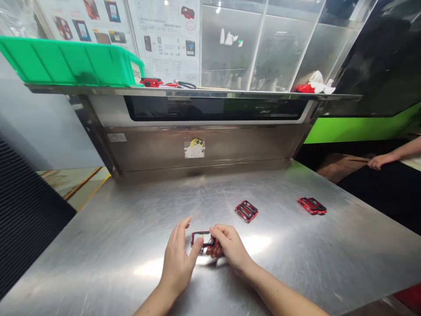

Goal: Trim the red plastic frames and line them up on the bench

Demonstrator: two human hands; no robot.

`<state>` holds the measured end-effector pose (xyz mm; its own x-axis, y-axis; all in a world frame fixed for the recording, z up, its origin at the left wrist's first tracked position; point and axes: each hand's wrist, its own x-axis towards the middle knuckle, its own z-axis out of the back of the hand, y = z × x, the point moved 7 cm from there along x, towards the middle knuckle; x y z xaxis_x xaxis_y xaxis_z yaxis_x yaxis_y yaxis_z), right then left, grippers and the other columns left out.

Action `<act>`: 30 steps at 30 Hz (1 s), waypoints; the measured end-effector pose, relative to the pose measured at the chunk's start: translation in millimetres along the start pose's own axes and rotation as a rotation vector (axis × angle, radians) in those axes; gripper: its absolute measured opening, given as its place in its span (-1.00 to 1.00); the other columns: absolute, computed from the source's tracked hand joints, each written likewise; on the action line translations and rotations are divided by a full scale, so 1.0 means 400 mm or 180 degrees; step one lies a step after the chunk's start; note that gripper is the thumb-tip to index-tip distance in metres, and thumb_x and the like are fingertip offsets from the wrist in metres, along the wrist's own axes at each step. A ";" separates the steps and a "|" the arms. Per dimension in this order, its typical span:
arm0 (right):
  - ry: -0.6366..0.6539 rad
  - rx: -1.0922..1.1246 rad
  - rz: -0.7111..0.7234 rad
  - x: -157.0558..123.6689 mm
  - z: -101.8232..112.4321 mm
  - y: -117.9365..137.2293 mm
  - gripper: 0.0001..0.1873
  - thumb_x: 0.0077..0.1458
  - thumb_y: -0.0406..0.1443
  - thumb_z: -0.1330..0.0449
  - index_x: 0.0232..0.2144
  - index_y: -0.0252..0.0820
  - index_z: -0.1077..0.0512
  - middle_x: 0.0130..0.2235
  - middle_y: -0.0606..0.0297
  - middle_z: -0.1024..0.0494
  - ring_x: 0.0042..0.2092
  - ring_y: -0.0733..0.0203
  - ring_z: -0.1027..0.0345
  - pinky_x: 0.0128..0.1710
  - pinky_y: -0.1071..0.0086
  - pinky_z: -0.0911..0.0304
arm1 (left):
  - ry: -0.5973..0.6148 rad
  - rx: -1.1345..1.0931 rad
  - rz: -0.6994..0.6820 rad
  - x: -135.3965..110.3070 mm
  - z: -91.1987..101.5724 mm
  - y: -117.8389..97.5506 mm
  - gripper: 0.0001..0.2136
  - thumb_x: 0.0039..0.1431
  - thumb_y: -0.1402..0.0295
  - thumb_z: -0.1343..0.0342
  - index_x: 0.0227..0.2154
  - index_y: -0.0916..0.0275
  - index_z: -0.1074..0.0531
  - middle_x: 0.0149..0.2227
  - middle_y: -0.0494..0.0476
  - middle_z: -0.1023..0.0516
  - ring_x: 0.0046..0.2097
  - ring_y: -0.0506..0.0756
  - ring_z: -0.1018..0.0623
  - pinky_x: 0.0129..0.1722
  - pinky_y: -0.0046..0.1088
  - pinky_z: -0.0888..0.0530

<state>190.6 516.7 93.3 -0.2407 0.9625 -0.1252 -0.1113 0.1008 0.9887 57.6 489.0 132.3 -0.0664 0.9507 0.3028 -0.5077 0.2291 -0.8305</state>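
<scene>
A small red and black rectangular frame (193, 239), like a case frame with an open middle, is held just above the metal table. My right hand (232, 248) pinches its right end between thumb and fingers. Around the left side is my left hand (177, 256), its fingers stretched up and apart, with the thumb at the frame's lower edge. Whether that thumb presses on it I cannot tell. Beyond my right hand lie similar red and black frames (246, 211), side by side. More frames of the same kind (312, 206) rest farther right.
The steel table (131, 215) ends at a back panel with a small label (194, 149). Above runs a shelf (250, 93) bearing a green bin (72, 63), a red part (151, 82) and crumpled white material (320, 82). Another person's hand (379, 161) is at the far right.
</scene>
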 end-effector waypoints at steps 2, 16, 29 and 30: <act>0.0052 -0.0274 0.0013 0.006 0.000 -0.001 -0.40 -0.05 0.22 0.11 -0.64 -0.19 -0.17 -0.74 0.38 -0.29 -0.68 0.29 -0.26 -0.71 0.53 -0.10 | 0.0443 0.0332 -0.0493 0.001 -0.021 -0.025 -0.61 0.06 0.18 -0.07 -0.03 0.15 -0.34 -0.05 0.22 -0.48 -0.01 0.24 -0.43 -0.03 -0.17 -0.32; -0.1571 -0.3407 -0.0419 0.007 0.226 0.099 -0.88 0.15 -0.38 -0.09 -0.25 -0.27 -0.41 -0.33 0.00 -0.52 -0.23 -0.09 -0.43 -0.28 0.23 -0.22 | 0.0790 0.3011 0.0427 0.059 0.039 0.013 -0.75 0.22 0.32 0.18 -0.22 0.30 -0.36 -0.32 0.25 -0.55 -0.19 0.28 -0.49 -0.28 -0.28 -0.34; -0.0829 -0.2021 -0.0253 0.039 0.193 0.051 -0.88 0.01 -0.36 -0.13 -0.54 -0.25 -0.40 -0.52 0.24 -0.47 -0.40 0.14 -0.38 -0.45 0.44 -0.13 | 0.0359 0.3778 0.0204 0.073 0.075 0.031 -0.70 0.17 0.52 0.20 -0.19 0.37 -0.41 -0.18 0.36 -0.49 -0.09 0.30 -0.43 -0.19 -0.22 -0.34; -0.0595 -0.1704 -0.0219 0.042 0.168 0.044 -0.86 0.01 -0.32 -0.12 -0.54 -0.24 -0.39 -0.58 0.30 -0.43 -0.49 0.21 -0.33 -0.52 0.47 -0.10 | 0.0254 0.3757 0.0122 0.075 0.078 0.031 -0.70 0.16 0.53 0.19 -0.16 0.38 -0.41 -0.14 0.38 -0.48 -0.04 0.33 -0.40 -0.15 -0.19 -0.33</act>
<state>249.3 551.4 114.1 -0.0463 0.9913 -0.1229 -0.6053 0.0700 0.7929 22.4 513.9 145.9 -0.0662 0.9727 0.2224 -0.9882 -0.0947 0.1200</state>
